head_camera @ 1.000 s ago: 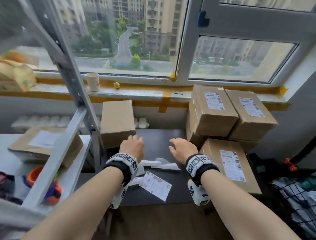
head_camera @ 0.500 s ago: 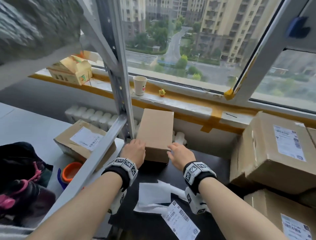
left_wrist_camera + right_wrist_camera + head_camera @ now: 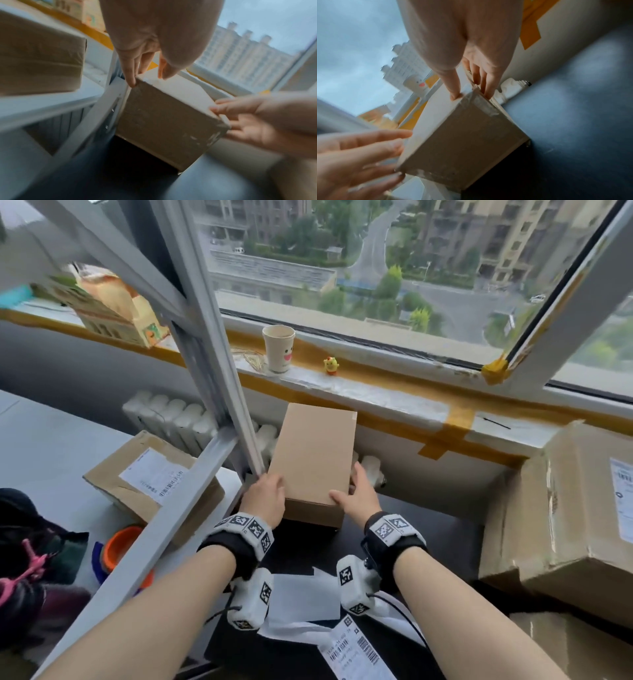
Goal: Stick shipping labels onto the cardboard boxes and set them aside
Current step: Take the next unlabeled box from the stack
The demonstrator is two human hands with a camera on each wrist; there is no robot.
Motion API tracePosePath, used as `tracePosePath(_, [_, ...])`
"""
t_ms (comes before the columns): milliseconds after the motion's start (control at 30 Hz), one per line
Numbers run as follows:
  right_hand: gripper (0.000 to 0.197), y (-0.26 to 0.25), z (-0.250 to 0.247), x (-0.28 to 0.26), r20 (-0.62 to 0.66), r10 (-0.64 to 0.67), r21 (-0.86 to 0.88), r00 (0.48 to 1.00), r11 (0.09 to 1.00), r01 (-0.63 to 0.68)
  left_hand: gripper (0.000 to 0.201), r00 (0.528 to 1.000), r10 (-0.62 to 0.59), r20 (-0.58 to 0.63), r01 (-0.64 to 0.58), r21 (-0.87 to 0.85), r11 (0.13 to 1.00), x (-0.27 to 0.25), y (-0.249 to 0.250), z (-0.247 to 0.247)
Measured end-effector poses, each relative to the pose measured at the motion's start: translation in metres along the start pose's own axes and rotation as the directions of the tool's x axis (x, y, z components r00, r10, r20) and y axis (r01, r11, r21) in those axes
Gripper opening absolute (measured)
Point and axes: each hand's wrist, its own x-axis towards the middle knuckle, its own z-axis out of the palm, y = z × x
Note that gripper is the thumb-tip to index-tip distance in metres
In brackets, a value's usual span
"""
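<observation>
A plain brown cardboard box with no label stands at the back of the dark table, under the window sill. My left hand holds its near left corner, thumb on top and fingers down the side. My right hand grips the near right corner, thumb on the top edge and fingers on the right face. A printed shipping label lies on the table near me, beside white backing paper.
A grey metal rack frame stands right against the box's left side. A labelled box sits on the rack shelf; larger labelled boxes are stacked at the right. A paper cup and a small toy are on the sill.
Both hands have reached forward from the table to the plain box and taken hold of its near corners. My view has turned left and closer to the box.
</observation>
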Motion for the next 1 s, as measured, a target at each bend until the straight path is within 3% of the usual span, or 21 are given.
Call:
tracePosePath(167, [0.064,0.007,-0.024,-0.012,-0.015,-0.009,0.048,1.0,0.999,0.009,0.033,0.999,-0.041,-0.033,0.036,-0.147,0.989,-0.007,0.011,0.001])
tracePosePath(633, [0.068,0.069,-0.123,-0.093,-0.243,0.106,0.083,0.964,0.993,-0.088,0.03,0.977,0.201,0.074,-0.181,-0.217,0.959,-0.055,0.087,0.068])
tracePosePath(733, [0.067,0.073,-0.127,-0.098,-0.271,0.099,-0.007,0.957,0.994,-0.105,0.034,0.967,0.244,0.075,-0.224,-0.209,0.952,-0.061,0.089,0.075])
tracePosePath(833, [0.061,0.07,-0.124,-0.102,-0.292,0.052,-0.215,0.955,0.97,-0.118,0.04,0.953,0.268,0.139,-0.252,-0.123,0.96,-0.064,0.086,0.074])
tracePosePath(1000, [0.055,0.07,-0.1,-0.127,-0.226,-0.129,-0.606,0.966,0.794,-0.036,0.044,0.932,0.326,0.16,-0.334,0.024,0.942,-0.082,0.071,0.069])
